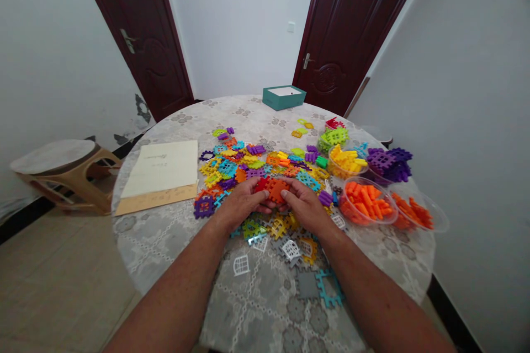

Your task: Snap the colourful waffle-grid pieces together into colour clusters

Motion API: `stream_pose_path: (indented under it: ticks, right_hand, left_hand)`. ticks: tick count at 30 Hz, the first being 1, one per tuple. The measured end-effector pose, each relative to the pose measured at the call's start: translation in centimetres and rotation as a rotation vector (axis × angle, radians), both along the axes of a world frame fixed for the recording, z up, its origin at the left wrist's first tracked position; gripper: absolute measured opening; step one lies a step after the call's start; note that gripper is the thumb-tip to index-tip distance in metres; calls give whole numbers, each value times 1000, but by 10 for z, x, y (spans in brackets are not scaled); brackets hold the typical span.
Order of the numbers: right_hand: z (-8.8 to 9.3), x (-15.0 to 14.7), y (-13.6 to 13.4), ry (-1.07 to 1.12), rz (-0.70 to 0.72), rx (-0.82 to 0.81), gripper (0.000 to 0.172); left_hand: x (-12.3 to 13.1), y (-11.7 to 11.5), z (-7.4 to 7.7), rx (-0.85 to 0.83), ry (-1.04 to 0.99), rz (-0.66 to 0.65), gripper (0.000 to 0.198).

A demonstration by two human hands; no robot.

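Left hand [243,198] and right hand [305,204] nearly meet over the middle of the round table [161,251]. Both closed in a pinch, thumbs on top, fingers curled beneath: left on a red piece [261,183], right on an orange-red piece [278,190]. The two sit side by side between the thumbs, over a heap of coloured notched pieces [227,168]; whether their teeth interlock, cannot tell.

Handling, by judgement: moulded plastic, very light, stiff, slight give at the teeth, smooth faces that may slide under a thumb. Hardly fragile. Best hold is at the outer edges, thumb flat on the face, fingertip backing below, facing teeth left free.

White window frame [241,265] lies nearer the body; thin bars probably flex, so grip its rim.
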State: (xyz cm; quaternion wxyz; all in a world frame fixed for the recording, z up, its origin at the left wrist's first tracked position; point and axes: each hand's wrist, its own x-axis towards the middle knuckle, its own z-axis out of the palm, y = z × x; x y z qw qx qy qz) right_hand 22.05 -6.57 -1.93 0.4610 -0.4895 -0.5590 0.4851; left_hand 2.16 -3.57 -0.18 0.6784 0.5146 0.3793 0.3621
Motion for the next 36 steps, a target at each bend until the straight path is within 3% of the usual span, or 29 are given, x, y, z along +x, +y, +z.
stream_pose_path:
  ticks: [5, 13, 23, 27, 31, 36]
  right_hand:
    - [4, -4, -1, 66, -37, 2, 46]
    - [3, 4, 6, 141, -235, -32, 48]
    - [10, 6, 6, 133, -250, -57, 49]
    - [10, 4, 3, 139, -172, -38, 45]
    - [4, -4, 0, 58, -87, -22, 41]
    - [-4, -8, -2, -93, -98, 50, 37]
  left_hand:
    - [0, 2, -2, 45, 38, 4, 25]
    - [1, 7, 0, -52, -66, 199, 17]
    - [-1, 11, -5, -79, -115, 208, 17]
    - [0, 10, -6, -87, -103, 160, 14]
    - [-4, 7, -5, -52, -65, 39, 24]
    - [-13, 5, -3, -34, -32, -117, 34]
